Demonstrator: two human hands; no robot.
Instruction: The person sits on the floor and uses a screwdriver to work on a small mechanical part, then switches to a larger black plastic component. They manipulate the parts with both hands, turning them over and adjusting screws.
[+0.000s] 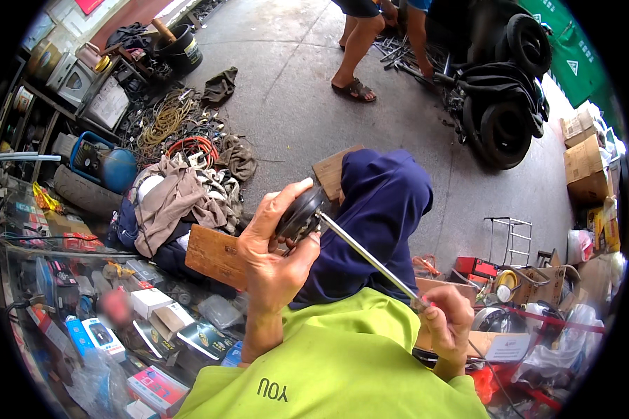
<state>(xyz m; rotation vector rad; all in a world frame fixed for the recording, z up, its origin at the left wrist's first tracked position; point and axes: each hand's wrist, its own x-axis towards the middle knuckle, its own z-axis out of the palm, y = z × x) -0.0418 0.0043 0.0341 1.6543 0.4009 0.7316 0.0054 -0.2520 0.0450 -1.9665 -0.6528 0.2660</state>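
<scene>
My left hand [276,244] is closed around a round black disc-shaped part [302,215], held up above my dark blue trouser leg [384,202]. Its exact kind I cannot make out. In my right hand [446,320] is a long-shafted screwdriver [370,258]. The fingers wrap its handle, of which only a little red shows. The silver shaft slants up to the left, and its tip meets the side of the black part near small metal fittings. A brown wooden board [217,257] lies just behind my left wrist.
Small boxes [154,304] and packages crowd the glass-topped counter at left. Beyond lie heaped cloths [182,202] and coiled cables [164,119]. Another person's leg [356,52] stands ahead, near black tyres [504,133]. Cartons [586,167] and a metal rack [510,241] are at right.
</scene>
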